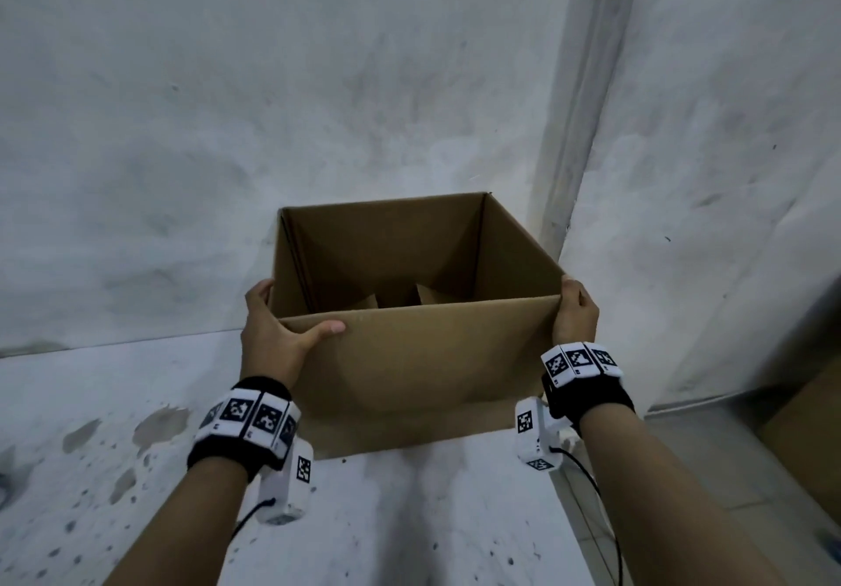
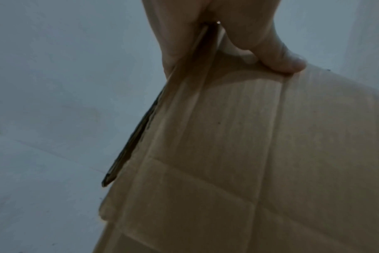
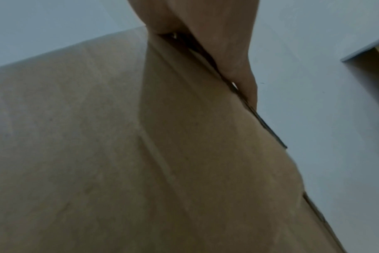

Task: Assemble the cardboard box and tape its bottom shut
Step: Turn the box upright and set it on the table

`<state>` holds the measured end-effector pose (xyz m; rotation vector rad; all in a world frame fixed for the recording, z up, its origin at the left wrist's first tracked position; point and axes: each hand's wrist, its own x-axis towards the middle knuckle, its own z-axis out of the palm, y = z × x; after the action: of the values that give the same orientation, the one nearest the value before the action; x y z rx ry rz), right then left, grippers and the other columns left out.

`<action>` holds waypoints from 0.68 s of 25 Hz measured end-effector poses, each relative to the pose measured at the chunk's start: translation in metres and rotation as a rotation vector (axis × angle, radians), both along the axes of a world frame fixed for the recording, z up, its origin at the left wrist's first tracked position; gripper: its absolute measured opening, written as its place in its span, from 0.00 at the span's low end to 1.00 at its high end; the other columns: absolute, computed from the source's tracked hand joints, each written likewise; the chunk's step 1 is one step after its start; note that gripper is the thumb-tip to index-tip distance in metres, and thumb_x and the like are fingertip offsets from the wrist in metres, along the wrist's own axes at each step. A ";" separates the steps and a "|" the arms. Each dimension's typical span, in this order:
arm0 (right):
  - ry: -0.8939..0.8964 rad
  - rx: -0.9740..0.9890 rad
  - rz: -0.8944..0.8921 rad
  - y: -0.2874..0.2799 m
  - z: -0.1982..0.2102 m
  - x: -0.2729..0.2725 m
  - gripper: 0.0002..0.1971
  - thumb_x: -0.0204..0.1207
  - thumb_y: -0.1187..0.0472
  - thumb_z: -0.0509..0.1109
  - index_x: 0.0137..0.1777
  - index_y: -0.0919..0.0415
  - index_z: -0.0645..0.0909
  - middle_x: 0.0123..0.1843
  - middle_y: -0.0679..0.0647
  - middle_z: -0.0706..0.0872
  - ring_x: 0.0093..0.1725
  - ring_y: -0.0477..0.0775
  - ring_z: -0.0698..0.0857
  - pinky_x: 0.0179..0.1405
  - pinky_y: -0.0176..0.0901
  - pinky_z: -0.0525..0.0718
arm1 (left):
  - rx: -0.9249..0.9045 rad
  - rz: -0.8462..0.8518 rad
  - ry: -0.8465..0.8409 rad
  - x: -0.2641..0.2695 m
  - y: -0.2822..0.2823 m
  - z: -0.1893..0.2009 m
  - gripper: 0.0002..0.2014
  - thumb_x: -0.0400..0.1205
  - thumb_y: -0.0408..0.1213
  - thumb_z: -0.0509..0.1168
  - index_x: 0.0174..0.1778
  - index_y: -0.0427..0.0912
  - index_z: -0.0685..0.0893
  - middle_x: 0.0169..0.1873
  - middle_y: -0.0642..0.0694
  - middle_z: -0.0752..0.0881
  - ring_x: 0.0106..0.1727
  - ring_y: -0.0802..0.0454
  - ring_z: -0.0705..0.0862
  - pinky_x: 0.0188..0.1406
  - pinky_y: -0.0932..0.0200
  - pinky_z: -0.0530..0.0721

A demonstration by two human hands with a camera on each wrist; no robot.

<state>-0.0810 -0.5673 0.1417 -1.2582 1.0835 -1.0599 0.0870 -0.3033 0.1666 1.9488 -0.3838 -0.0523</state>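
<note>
Box (image 1: 423, 358) up off the floor (image 1: 91, 471), opened into a square tube, held out front near the wall (image 1: 318, 85) by both near corners. Left hand (image 1: 277, 335) clamped on the near-left corner: thumb flat across the front panel, fingers curled round onto the side wall, so a firm pinch w/ cardboard between; left wrist view confirms thumb (image 2: 277, 58) pressed on the panel face just below the rim. Right hand (image 1: 575, 312) wrapped on the near-right corner, fingers curled over the edge; right wrist view shows fingers (image 3: 244, 82) lying along the corner seam. Looks light — empty, single-wall corrugated, no sag in the arms. Stiff along the flutes but racks easily: probably skews into a diamond if squeezed on one corner only, so best gripped at two corners or opposite walls. Surface matte, not slick, decent friction for bare skin. Edges thin, likely crush or crease under a hard pinch. Bottom flaps (image 1: 396, 299) partly seen inside, loose, gap between them, not taped. No tape in view. For flap folding, prob. better flipped open-end down or set on the floor, pressing flat on flap centres rather than edges. More cardboard (image 1: 810, 426) at far right.
</note>
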 end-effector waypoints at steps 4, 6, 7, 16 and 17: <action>0.066 -0.002 0.083 0.011 0.007 -0.002 0.21 0.84 0.50 0.52 0.68 0.64 0.73 0.69 0.64 0.78 0.67 0.62 0.76 0.64 0.46 0.69 | 0.079 -0.021 0.004 0.000 0.013 -0.004 0.47 0.63 0.40 0.80 0.75 0.47 0.61 0.75 0.37 0.69 0.75 0.37 0.69 0.74 0.44 0.69; 0.155 0.052 0.098 0.014 0.010 -0.003 0.27 0.83 0.44 0.50 0.73 0.63 0.65 0.72 0.64 0.74 0.70 0.66 0.73 0.67 0.52 0.69 | 0.105 -0.036 0.010 0.004 0.018 -0.007 0.48 0.63 0.40 0.80 0.76 0.47 0.60 0.75 0.38 0.68 0.75 0.38 0.68 0.74 0.44 0.69; 0.200 0.085 0.098 0.016 0.011 -0.004 0.29 0.82 0.41 0.49 0.74 0.62 0.61 0.74 0.65 0.71 0.71 0.67 0.72 0.69 0.56 0.68 | 0.102 -0.036 0.019 0.004 0.020 -0.007 0.49 0.63 0.41 0.80 0.77 0.46 0.58 0.76 0.38 0.67 0.76 0.38 0.67 0.75 0.43 0.68; 0.468 -0.006 0.149 0.069 -0.017 -0.032 0.36 0.82 0.44 0.52 0.82 0.57 0.39 0.84 0.64 0.49 0.82 0.68 0.50 0.78 0.69 0.50 | 0.135 0.145 0.089 -0.044 0.041 -0.029 0.48 0.73 0.46 0.71 0.80 0.38 0.46 0.80 0.34 0.54 0.81 0.35 0.55 0.79 0.38 0.58; 0.516 -0.025 0.173 0.074 -0.016 -0.037 0.37 0.82 0.45 0.54 0.82 0.58 0.39 0.84 0.63 0.48 0.82 0.67 0.48 0.78 0.69 0.49 | 0.168 0.136 0.071 -0.051 0.047 -0.030 0.47 0.74 0.45 0.70 0.80 0.38 0.47 0.80 0.33 0.54 0.80 0.34 0.55 0.78 0.38 0.58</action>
<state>-0.1181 -0.4937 0.1259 -1.6653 1.3153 -0.6299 0.0361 -0.2567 0.1368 2.1282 -0.2046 -0.0679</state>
